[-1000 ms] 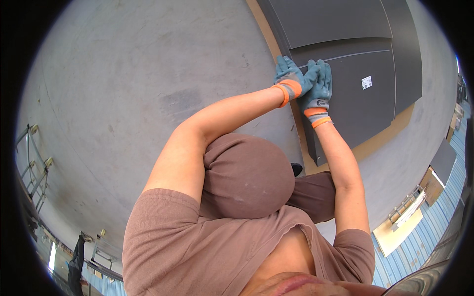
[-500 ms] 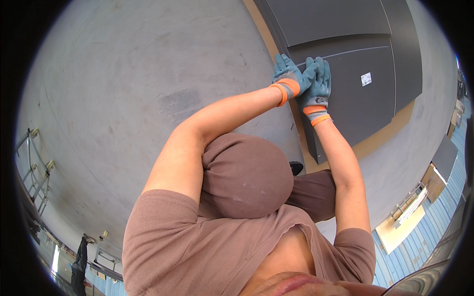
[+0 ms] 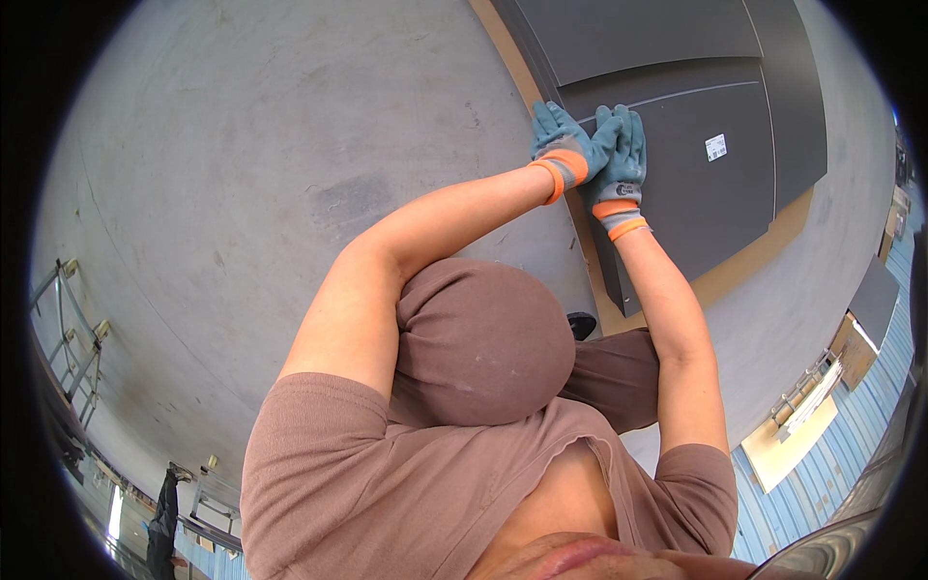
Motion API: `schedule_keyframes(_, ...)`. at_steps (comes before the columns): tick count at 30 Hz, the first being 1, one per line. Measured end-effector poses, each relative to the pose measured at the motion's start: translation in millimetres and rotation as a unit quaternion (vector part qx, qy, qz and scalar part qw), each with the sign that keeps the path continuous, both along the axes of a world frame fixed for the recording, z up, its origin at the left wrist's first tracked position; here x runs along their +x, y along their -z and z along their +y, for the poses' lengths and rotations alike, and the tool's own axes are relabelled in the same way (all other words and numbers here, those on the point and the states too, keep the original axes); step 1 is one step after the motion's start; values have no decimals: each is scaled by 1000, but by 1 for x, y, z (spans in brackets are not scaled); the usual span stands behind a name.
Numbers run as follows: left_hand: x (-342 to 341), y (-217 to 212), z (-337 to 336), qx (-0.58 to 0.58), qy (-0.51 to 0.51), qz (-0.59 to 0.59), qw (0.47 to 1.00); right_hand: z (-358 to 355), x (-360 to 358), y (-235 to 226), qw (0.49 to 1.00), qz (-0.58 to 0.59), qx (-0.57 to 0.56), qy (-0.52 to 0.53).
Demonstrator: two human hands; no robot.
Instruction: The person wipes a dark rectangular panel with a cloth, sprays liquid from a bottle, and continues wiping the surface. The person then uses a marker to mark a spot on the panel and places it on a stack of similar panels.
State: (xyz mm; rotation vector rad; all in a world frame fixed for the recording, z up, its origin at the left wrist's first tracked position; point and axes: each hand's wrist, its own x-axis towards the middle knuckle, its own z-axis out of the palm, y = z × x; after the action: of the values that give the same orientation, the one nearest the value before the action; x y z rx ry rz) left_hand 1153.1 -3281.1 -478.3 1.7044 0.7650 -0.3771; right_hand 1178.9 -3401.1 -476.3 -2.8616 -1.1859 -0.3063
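Note:
Both hands wear blue-green coated work gloves with orange and grey cuffs. My left hand [image 3: 568, 143] lies along the near-left edge of a stack of dark grey panels, fingers stretched out, thumb side against the other glove. Beside it, my right hand [image 3: 622, 159] is flat on the dark grey panel [image 3: 701, 188], its fingers extended forward. This panel bears a small white label [image 3: 715, 147] and a thin pale line across its far part. Another dark grey panel [image 3: 638, 39] lies beyond it. Neither hand is wrapped round anything; the undersides of the fingers are hidden.
Brown board [image 3: 744, 261] shows beneath the stack, on a grey concrete floor [image 3: 242, 145]. My bent knee [image 3: 488, 343] and a dark shoe tip [image 3: 582, 325] are close to the stack. Metal racks [image 3: 72, 338] stand at far left; boards [image 3: 788, 445] lean by a blue wall at right.
Both hands keep almost the same place and pose on the panels. The whole view has shifted very slightly.

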Motion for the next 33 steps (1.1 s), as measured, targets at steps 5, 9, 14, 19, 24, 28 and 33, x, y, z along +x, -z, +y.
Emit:
schedule_keyframes(5, -1, -2, 1, -14, 12, 2, 1000, 1, -2, -2, 1000, -14, 1, 0)
schedule_keyframes(9, -4, 9, 0, 14, -23, -35, 999, 5, -3, -4, 999, -18, 26, -8)
schedule_keyframes(14, -23, 18, 15, -47, -79, -142, 986, 9, -4, -16, 996, 2, 88, -13)
schedule_keyframes(19, -54, 32, 50, -104, -137, -144, 974, 16, -9, -38, 991, 47, 117, -33)
schedule_keyframes(24, -64, 46, 93, -245, -168, -4, 955, -12, 0, -41, 984, 51, 172, -5)
schedule_keyframes(28, -73, 34, 96, -338, -132, 68, 929, -102, -6, -46, 958, 68, 234, 153)
schedule_keyframes(33, -77, 16, 93, -452, -65, 141, 879, -208, -49, -28, 888, 28, 309, 340)
